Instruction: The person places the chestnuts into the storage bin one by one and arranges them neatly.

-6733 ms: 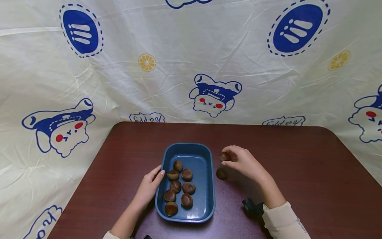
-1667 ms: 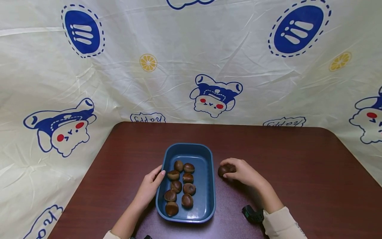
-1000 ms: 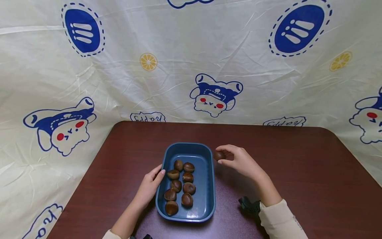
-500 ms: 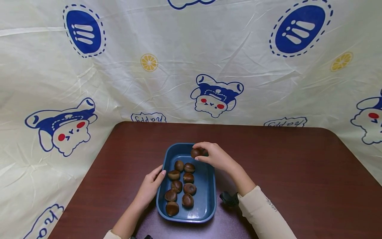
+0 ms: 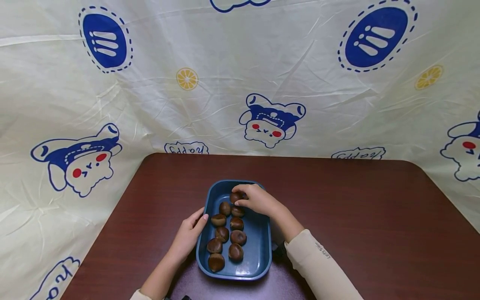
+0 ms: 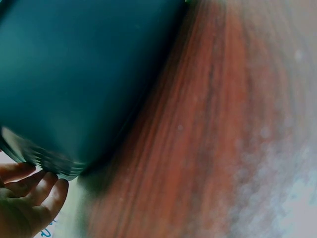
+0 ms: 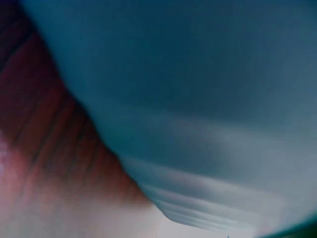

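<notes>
A deep blue rectangular tray (image 5: 256,250) stands on the table with several brown chestnuts (image 5: 238,237) lying in two rough columns over its left and middle part. At the tray's left side, my left hand (image 5: 188,233) holds the rim, thumb on the edge; the left wrist view has its fingers (image 6: 57,196) against the outer wall. My right hand (image 5: 258,201) reaches over the right rim and pinches a chestnut (image 5: 234,197) between thumb and fingers, at the far end of the right column. Only the tray's outer wall (image 7: 188,74) fills the right wrist view, without the hand.
The dark reddish-brown table (image 5: 356,208) extends on both sides of the tray. Behind it hangs a pale printed cloth (image 5: 210,108) that meets the table's far edge. A dark wrist device (image 5: 277,250) is partly hidden beside the right sleeve.
My right hand picked up a chestnut right of the tray, carried it left over the rim, and lowered it at the far end. Another chestnut joined the right column earlier. My left hand stayed put.
</notes>
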{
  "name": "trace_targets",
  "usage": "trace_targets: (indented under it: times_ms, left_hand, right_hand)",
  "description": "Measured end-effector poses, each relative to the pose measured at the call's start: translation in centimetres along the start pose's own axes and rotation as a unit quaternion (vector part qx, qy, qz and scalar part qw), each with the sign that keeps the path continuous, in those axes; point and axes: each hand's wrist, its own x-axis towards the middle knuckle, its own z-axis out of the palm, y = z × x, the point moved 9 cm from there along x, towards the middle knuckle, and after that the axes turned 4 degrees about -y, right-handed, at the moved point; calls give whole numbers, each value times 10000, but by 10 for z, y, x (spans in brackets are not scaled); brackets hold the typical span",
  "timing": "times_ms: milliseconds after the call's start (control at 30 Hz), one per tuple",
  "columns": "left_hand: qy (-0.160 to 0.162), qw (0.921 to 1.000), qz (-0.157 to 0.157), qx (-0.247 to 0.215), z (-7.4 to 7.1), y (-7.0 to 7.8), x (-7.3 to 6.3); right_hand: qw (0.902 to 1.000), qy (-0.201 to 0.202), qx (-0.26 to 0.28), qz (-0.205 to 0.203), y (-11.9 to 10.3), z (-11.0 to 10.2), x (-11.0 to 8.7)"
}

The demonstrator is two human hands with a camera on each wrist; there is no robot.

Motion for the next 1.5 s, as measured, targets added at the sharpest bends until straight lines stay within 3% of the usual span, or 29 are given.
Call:
trace_targets:
  times_ms: [400, 833, 1500]
  left_hand:
    - [-27, 10000, 24, 15, 0, 0, -1]
    - [-29, 10000, 34, 31, 0, -1, -2]
    - [-32, 10000, 85, 24, -1, 1, 1]
  right_hand:
    - [9990, -263, -348, 81, 2, 9, 3]
    - [9987, -140, -492, 22, 1, 11, 3]
    - [9998, 115, 132, -10, 2, 1, -2]
